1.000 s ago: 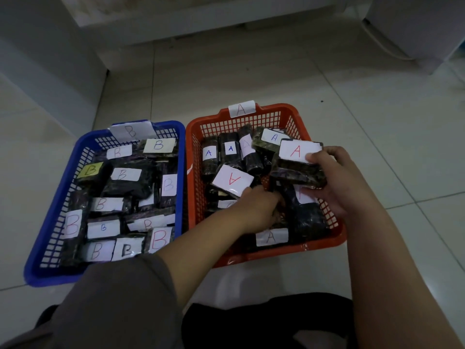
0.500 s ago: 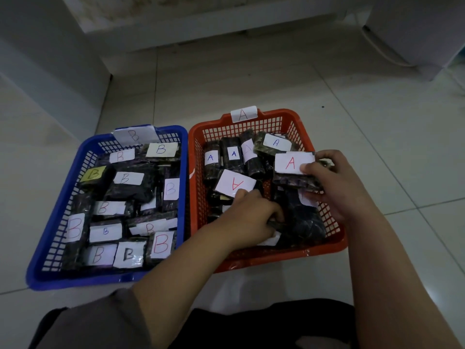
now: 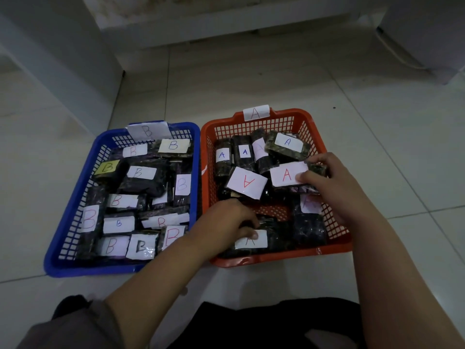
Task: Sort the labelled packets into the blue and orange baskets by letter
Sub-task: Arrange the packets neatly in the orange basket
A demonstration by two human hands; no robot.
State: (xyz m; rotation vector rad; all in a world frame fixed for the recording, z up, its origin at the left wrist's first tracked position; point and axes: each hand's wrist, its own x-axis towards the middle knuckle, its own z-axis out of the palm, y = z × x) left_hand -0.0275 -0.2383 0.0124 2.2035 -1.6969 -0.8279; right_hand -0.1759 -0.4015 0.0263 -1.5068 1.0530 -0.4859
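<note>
Orange basket (image 3: 334, 244), tagged A: right hand (image 3: 327, 182) pinches a red-A packet (image 3: 289, 176) above its middle, apparently for placing; left hand (image 3: 234, 222) grips a near-edge packet (image 3: 254, 240). Blue basket (image 3: 60, 263) alongside holds B packets.

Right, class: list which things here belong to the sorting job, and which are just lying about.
Part of the job:
- blue basket, packets marked B
- orange basket, packets marked A
- red-A packet, gripped by the right hand
- near A packet, gripped by the left hand

Just lying about:
- white cable
- dark speck on the tiles
</note>
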